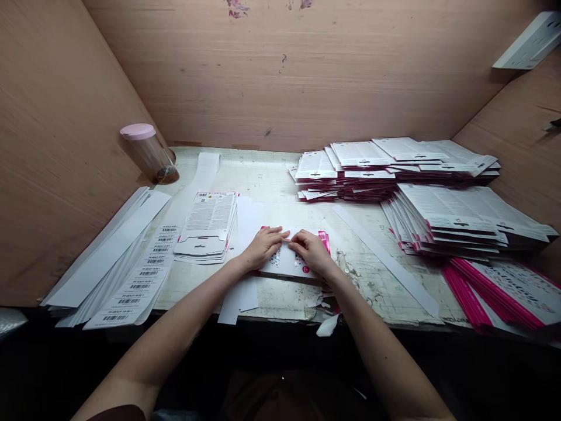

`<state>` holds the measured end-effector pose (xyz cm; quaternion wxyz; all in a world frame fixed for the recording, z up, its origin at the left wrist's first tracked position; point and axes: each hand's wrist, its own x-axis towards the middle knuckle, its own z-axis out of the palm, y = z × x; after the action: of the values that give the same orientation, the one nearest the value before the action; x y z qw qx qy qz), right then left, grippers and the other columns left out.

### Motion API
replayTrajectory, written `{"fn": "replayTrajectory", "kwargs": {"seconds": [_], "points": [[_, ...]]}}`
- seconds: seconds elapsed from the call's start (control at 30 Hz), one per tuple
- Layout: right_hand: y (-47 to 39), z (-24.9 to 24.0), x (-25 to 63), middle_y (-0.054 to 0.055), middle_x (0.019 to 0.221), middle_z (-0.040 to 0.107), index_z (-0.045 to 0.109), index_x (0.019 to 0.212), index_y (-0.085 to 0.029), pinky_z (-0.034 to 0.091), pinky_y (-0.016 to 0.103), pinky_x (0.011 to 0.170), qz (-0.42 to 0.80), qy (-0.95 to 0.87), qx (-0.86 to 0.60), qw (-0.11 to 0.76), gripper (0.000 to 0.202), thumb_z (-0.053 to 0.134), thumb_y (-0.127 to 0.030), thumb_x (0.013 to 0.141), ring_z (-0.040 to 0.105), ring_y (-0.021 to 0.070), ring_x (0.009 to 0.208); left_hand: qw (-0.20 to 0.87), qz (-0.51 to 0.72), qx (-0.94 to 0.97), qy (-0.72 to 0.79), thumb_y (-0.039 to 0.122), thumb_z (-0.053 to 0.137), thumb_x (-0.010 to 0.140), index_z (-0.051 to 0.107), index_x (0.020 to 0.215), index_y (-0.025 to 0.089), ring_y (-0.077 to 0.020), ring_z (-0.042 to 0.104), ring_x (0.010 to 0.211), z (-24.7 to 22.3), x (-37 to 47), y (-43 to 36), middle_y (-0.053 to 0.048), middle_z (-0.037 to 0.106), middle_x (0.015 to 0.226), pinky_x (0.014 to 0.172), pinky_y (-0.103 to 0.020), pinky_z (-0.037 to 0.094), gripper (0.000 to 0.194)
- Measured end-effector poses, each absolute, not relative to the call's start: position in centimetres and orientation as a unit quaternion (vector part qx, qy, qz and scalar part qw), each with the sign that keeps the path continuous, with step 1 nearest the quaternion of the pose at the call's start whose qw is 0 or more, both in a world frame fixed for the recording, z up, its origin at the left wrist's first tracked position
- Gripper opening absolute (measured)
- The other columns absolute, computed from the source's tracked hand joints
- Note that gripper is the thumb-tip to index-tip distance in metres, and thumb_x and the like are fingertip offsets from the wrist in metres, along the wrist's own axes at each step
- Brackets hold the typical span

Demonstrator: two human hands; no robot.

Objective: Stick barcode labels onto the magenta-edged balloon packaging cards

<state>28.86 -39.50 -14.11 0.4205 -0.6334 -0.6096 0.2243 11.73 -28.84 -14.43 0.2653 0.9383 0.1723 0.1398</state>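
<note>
Near the bench's (280, 169) front edge, both hands are touching a printed carton (284, 270); the left hand's (265, 248) fingers are lying together, the right hand's (308, 251) thumb and fingertips nearly meeting.

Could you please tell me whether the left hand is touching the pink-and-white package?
Touching: in the head view, the left hand lies across the upper left of the package.

The worktop (272, 175), its pale surface marked with faint lines and scuffed along the near edge, is enclosed at the back and both sides by wood-grained panels (272, 70). The back panel is stained near its top. A white fixture (528, 44) is mounted at the upper right. The area below is left dark.
</note>
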Motion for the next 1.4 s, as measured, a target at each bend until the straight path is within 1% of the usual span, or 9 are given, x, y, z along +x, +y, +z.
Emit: {"fn": "replayTrajectory", "kwargs": {"seconds": [0.17,0.37,0.57,0.77,0.97,1.13,1.23,1.33,1.4], "points": [[-39.3,-15.1,28.4,0.000,0.081,0.050,0.061,0.070,-0.019,0.043,0.029,0.071,0.198,-0.597,-0.656,0.416,0.011,0.064,-0.017,0.081,0.052,0.0139,0.075,0.279,0.131,0.938,0.160,0.032,0.050,0.088,0.065,0.115,0.021,-0.0264,0.042,0.136,-13.8,11.5,-29.1,-0.006,0.060,0.135,0.114,-0.047,0.027,0.033],[-38.9,-15.2,28.7,0.000,0.080,0.048,0.057,0.070,-0.020,0.045,0.029,0.066,0.181,-0.576,-0.680,0.416,0.011,0.065,-0.016,0.076,0.050,0.0143,0.070,0.331,0.157,0.912,0.184,0.043,0.075,0.072,0.057,0.127,0.018,-0.0322,0.052,0.126,-14.2,12.1,-28.9,-0.013,0.063,0.128,0.109,-0.049,0.034,0.063],[-41.5,-10.4,23.0,0.008,0.097,0.053,0.061,0.097,-0.021,0.045,0.038,0.084,0.100,-0.644,-0.600,0.464,0.016,0.051,-0.016,0.084,0.052,0.0225,0.095,0.369,0.159,0.896,0.187,0.035,0.076,0.072,0.048,0.136,0.015,-0.0322,0.055,0.124,-14.9,12.8,-28.4,-0.014,0.062,0.131,0.108,-0.046,0.037,0.073],[-46.7,-11.2,13.2,0.009,0.133,0.056,0.051,0.135,-0.027,0.034,0.047,0.099,0.048,-0.825,-0.422,0.372,0.053,0.063,-0.025,0.084,0.046,0.0293,0.119,0.394,0.152,0.885,0.196,0.031,0.083,0.066,0.044,0.138,0.015,-0.0295,0.055,0.125,-14.8,12.5,-28.7,-0.017,0.061,0.131,0.110,-0.046,0.037,0.084],[-49.0,-15.6,10.5,-0.002,0.107,0.072,0.067,0.103,-0.033,0.038,0.042,0.091,0.018,-0.767,-0.443,0.464,0.022,0.055,-0.019,0.090,0.058,0.0213,0.104,0.424,0.166,0.871,0.183,0.031,0.084,0.066,0.046,0.137,0.015,-0.0283,0.056,0.125,-15.2,12.4,-28.6,-0.018,0.059,0.134,0.108,-0.045,0.040,0.082],[-52.5,-16.1,10.4,0.001,0.098,0.072,0.063,0.096,-0.026,0.041,0.041,0.084,0.012,-0.782,-0.382,0.492,0.010,0.057,-0.030,0.090,0.059,0.0203,0.095,0.428,0.166,0.870,0.178,0.032,0.084,0.065,0.044,0.138,0.015,-0.0284,0.056,0.125,-15.2,12.3,-28.4,-0.019,0.058,0.134,0.107,-0.045,0.041,0.084],[-52.5,-14.5,13.4,0.001,0.095,0.069,0.057,0.091,-0.025,0.042,0.038,0.084,0.119,-0.798,-0.361,0.468,0.009,0.055,-0.033,0.089,0.057,0.0185,0.094,0.418,0.164,0.875,0.183,0.032,0.083,0.066,0.044,0.138,0.017,-0.0295,0.056,0.125,-15.1,12.2,-28.5,-0.018,0.060,0.132,0.106,-0.048,0.041,0.082],[-48.5,-12.3,20.1,0.003,0.092,0.063,0.052,0.090,-0.024,0.045,0.036,0.083,0.243,-0.707,-0.497,0.441,0.009,0.047,-0.030,0.093,0.055,0.0182,0.090,0.403,0.165,0.880,0.188,0.029,0.080,0.068,0.043,0.138,0.016,-0.0288,0.057,0.123,-15.1,12.2,-28.5,-0.017,0.061,0.130,0.105,-0.047,0.042,0.080],[-44.6,-11.4,24.9,0.004,0.088,0.060,0.051,0.083,-0.022,0.044,0.035,0.081,0.207,-0.660,-0.614,0.380,0.012,0.053,-0.032,0.090,0.053,0.0194,0.088,0.391,0.166,0.885,0.191,0.024,0.077,0.069,0.043,0.139,0.016,-0.0281,0.057,0.122,-15.0,12.2,-28.6,-0.016,0.061,0.130,0.105,-0.046,0.041,0.078]]}}
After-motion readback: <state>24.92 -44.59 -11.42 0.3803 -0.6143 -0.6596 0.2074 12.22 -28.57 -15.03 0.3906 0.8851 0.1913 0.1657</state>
